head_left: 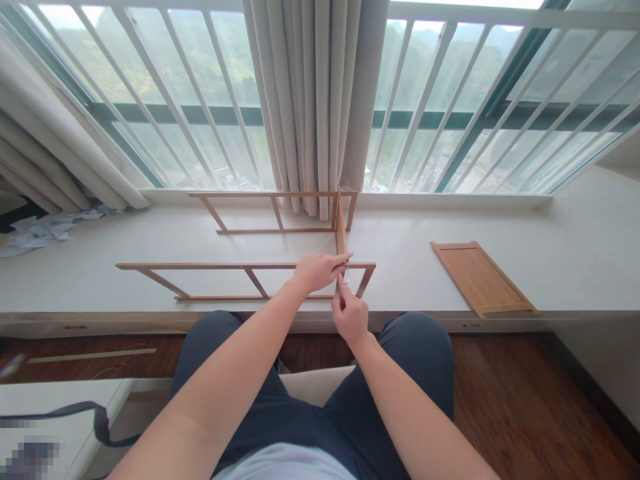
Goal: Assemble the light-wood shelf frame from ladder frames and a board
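Resting on a thin wooden frame (240,267) near the bench (75,267) front edge, the left hand (317,270) curls loosely over its top rail. The right hand (350,317) pinches a small metal tool (345,275), mostly hidden. A flat slatted panel (480,277) lies toward the right end.

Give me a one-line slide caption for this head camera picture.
Seated by a window, left hand steadies a wooden frame while right hand works a small tool at its corner.
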`<state>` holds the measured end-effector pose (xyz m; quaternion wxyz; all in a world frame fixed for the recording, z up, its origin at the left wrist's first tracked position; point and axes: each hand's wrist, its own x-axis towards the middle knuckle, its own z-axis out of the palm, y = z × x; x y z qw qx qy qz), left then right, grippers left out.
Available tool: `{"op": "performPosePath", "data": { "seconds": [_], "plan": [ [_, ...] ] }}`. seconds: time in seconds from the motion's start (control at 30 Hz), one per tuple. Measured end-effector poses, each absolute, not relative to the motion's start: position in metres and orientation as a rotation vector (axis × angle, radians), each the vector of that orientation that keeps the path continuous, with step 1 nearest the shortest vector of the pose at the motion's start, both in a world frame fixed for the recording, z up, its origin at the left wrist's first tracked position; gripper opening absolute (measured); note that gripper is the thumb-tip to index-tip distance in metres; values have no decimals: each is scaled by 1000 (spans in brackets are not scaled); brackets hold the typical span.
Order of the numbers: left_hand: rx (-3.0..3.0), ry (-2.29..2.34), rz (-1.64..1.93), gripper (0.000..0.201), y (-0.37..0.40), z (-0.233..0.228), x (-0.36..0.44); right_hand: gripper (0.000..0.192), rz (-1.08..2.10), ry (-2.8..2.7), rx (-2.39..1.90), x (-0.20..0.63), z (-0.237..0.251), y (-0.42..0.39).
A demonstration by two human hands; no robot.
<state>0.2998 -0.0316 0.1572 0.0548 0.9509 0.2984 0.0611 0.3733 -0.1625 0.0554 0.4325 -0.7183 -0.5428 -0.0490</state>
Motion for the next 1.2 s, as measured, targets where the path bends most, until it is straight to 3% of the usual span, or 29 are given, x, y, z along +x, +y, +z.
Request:
{"op": "performPosePath", "data": {
  "seconds": [1.2],
  "plan": [
    [2895, 908, 188, 47, -32, 156, 299, 57, 9, -1307, -1685, 371, 58, -165]
  ]
}}
